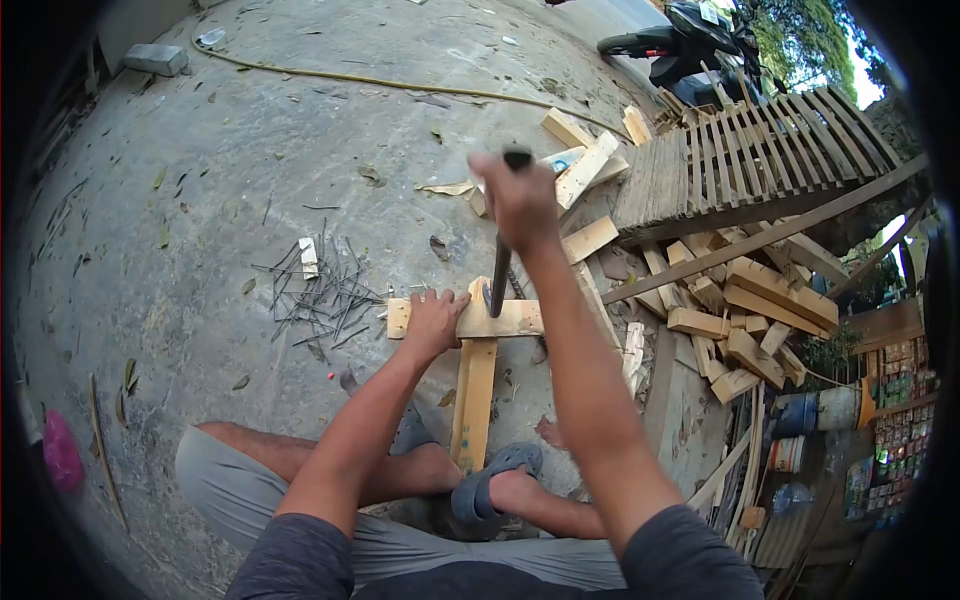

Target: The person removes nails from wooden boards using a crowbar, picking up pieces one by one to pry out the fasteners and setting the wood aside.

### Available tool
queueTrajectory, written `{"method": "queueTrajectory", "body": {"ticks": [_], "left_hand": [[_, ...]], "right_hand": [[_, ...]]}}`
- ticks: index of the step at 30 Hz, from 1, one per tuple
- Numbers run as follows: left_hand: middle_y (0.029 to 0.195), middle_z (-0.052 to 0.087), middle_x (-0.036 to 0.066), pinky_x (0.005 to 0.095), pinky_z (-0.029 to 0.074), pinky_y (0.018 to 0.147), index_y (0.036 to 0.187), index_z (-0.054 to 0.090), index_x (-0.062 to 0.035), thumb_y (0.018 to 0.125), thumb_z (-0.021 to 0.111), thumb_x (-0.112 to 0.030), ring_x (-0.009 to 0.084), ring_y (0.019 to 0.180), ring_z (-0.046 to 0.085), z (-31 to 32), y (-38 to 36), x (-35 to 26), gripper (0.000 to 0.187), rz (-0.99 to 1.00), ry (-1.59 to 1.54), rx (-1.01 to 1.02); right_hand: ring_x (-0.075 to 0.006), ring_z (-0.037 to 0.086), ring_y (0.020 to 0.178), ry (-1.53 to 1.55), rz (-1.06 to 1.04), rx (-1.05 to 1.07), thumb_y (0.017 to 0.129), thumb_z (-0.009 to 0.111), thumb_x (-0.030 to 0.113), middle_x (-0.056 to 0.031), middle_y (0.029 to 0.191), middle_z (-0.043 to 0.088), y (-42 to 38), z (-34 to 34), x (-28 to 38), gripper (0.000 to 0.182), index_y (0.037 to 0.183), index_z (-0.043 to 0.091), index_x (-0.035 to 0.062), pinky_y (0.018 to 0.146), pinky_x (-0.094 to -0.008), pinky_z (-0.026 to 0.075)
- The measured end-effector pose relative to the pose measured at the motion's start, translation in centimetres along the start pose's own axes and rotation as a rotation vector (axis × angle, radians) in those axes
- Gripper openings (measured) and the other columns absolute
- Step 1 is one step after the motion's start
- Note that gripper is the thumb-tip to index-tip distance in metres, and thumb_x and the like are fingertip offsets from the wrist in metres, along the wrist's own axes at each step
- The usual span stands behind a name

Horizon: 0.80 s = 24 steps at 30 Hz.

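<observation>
My right hand [520, 205] grips the upper part of a dark metal crowbar [497, 280], held nearly upright. The bar's lower end meets a short wooden board [515, 318] lying crosswise; the exact contact is hard to make out. My left hand [435, 322] holds the same board down near its left end, fingers over the far edge. Under the board a longer wooden plank [474, 400] runs back between my feet. Loose nails [325, 290] lie heaped on the concrete to the left, with a small pale wood piece [308, 258] on top.
Wood offcuts [750, 310] are piled on the right beside a slatted wooden pallet [760, 150]. More pieces [585, 175] lie ahead. A yellow hose [400, 83] crosses the ground, and a motorcycle [690, 45] stands far right. Buckets [795, 415] sit at lower right.
</observation>
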<state>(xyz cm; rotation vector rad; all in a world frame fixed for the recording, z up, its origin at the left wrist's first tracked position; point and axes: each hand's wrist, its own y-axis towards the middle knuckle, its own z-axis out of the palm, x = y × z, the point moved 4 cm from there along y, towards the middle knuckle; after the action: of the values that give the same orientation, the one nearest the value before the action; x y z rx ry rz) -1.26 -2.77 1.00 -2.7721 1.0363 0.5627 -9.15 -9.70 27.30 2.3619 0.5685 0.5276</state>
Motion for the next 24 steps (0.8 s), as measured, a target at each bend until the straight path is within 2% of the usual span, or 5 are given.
{"method": "queueTrajectory", "body": {"ticks": [2, 7, 13, 18, 24], "left_hand": [[0.119, 0.064, 0.007, 0.0591, 0.044, 0.094, 0.147, 0.053, -0.0210, 0.061, 0.094, -0.039, 0.0324, 0.115, 0.059, -0.5, 0.6, 0.3, 0.097, 0.004, 0.004, -0.003], [0.129, 0.062, 0.009, 0.0661, 0.040, 0.102, 0.150, 0.051, -0.0201, 0.061, 0.091, -0.044, 0.0358, 0.125, 0.056, -2.2, 0.4, -1.2, 0.100, 0.006, 0.021, 0.134], [0.153, 0.052, 0.016, 0.0537, 0.037, 0.117, 0.155, 0.045, -0.0151, 0.077, 0.079, -0.045, 0.0416, 0.139, 0.047, 1.5, 6.9, -1.3, 0.091, 0.129, -0.322, 0.243], [0.106, 0.072, 0.019, 0.0483, 0.052, 0.088, 0.108, 0.072, -0.0077, 0.091, 0.061, -0.013, 0.0423, 0.107, 0.064, 0.5, 8.3, -2.4, 0.021, 0.179, -0.577, 0.222], [0.100, 0.072, 0.016, 0.0461, 0.051, 0.087, 0.097, 0.070, -0.0059, 0.086, 0.063, -0.012, 0.0387, 0.100, 0.064, 0.6, 7.1, -3.2, 0.014, 0.255, -0.357, -0.140]], "right_hand": [[-0.0193, 0.054, 0.058, 0.507, 0.361, -0.049, 0.092, 0.065, 0.008, -0.0072, 0.069, 0.058, -6.2, -3.6, 2.1, 0.010, 0.083, 0.068, 0.0078, 0.056, -0.0346, 0.040], [-0.0162, 0.051, 0.062, 1.139, 0.503, -0.529, 0.089, 0.059, 0.001, -0.0071, 0.075, 0.059, -16.3, -11.8, 3.6, 0.018, 0.072, 0.054, 0.0011, 0.060, -0.0324, 0.043], [-0.0165, 0.039, 0.053, 0.781, 0.393, -0.502, 0.085, 0.065, 0.010, -0.0038, 0.059, 0.046, -19.0, -11.8, 8.1, 0.025, 0.068, 0.048, 0.0045, 0.054, -0.0358, 0.034], [-0.0185, 0.042, 0.052, 0.810, 0.370, -0.493, 0.079, 0.067, 0.007, -0.0034, 0.059, 0.048, -22.3, -13.5, 10.7, 0.028, 0.061, 0.046, 0.0050, 0.055, -0.0376, 0.036], [-0.0268, 0.051, 0.062, 0.713, 0.315, -0.405, 0.078, 0.070, 0.002, -0.0064, 0.066, 0.047, -26.4, -12.2, 14.0, 0.026, 0.066, 0.048, 0.0058, 0.070, -0.0442, 0.044]]}}
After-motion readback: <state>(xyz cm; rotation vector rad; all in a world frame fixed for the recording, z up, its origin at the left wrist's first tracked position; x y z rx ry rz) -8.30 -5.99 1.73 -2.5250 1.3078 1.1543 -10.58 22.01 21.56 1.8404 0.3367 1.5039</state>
